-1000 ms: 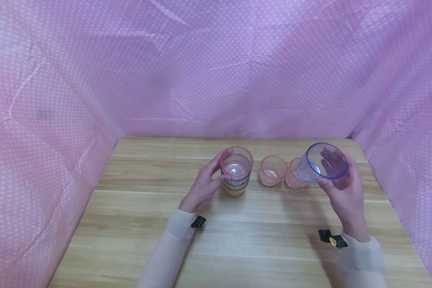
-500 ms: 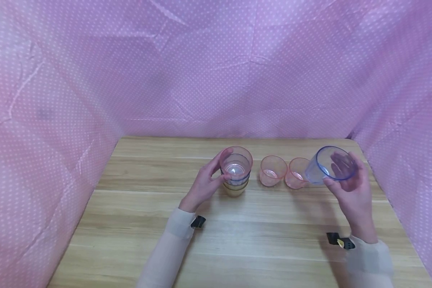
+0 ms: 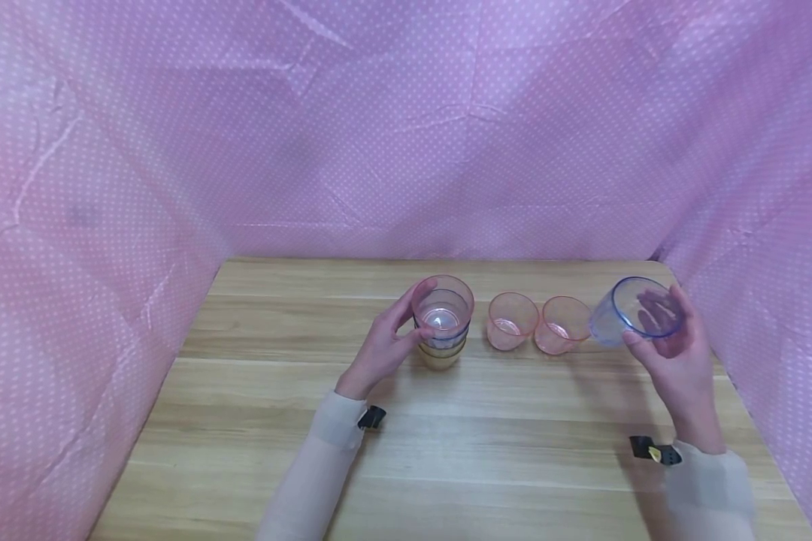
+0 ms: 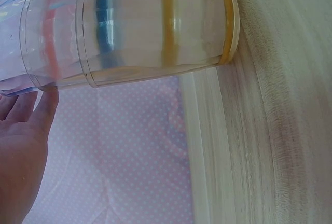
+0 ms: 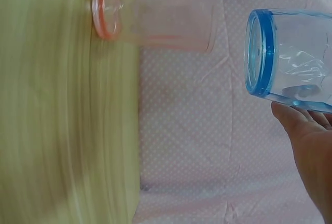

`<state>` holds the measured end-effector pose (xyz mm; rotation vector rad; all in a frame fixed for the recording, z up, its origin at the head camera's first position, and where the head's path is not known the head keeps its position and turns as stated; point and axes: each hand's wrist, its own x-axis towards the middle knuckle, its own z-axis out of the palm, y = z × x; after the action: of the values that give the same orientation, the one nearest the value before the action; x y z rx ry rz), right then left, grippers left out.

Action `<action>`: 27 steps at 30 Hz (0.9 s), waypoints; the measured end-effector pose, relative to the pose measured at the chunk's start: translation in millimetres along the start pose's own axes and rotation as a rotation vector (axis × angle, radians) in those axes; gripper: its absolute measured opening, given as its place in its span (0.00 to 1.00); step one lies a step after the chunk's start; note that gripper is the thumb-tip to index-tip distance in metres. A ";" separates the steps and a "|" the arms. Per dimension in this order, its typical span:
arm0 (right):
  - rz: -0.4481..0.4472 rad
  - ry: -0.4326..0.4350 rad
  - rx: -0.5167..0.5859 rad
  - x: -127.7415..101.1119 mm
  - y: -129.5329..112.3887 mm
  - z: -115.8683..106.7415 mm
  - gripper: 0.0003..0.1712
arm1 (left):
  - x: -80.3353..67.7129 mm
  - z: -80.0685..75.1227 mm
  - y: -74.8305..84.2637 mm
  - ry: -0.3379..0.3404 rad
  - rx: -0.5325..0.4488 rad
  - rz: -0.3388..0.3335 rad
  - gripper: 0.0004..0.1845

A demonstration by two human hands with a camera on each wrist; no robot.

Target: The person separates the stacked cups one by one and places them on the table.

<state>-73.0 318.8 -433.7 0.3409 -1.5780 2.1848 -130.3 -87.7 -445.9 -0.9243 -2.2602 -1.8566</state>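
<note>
**Blue cup held up, stack steadied**

Right hand (image 3: pixel 677 361) grips blue cup (image 3: pixel 634 312) by the rim end, tilted, off the tabletop (image 3: pixel 446 436), at 3 o'clock of the two pink cups (image 3: pixel 512 321) (image 3: pixel 560 324). Pink cups stand upright side by side, just apart. Left hand (image 3: pixel 382 346) curls round the stack of nested cups (image 3: pixel 442 321) at 9 o'clock of them. Stack upright on the tabletop. Pink dotted cloth (image 3: pixel 406 128) behind.

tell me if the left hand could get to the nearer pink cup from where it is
Probably yes. The left hand grips the cup stack, and the pink cup stands just past it with bare table in front; it would have to let go first.
</note>
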 end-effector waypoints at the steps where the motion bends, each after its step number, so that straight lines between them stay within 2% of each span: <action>1: 0.004 0.008 -0.004 0.4 0.0 -1.5 0.53 | 0.0 0.0 0.1 0.000 0.001 0.000 0.47; 15: 0.068 0.120 -0.075 8.7 4.4 -18.9 0.47 | 0.0 -0.4 0.3 -0.002 0.003 -0.007 0.47; 22: 0.112 0.134 -0.123 12.6 9.3 -26.9 0.44 | -0.5 -0.8 1.5 0.002 0.005 -0.004 0.48; 27: 0.118 0.137 -0.205 14.1 13.5 -32.6 0.45 | -0.1 -0.7 2.4 0.003 -0.002 -0.013 0.48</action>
<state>-90.3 348.8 -449.5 0.0355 -1.7634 2.0577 -129.3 -88.2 -443.7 -0.9084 -2.2687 -1.8648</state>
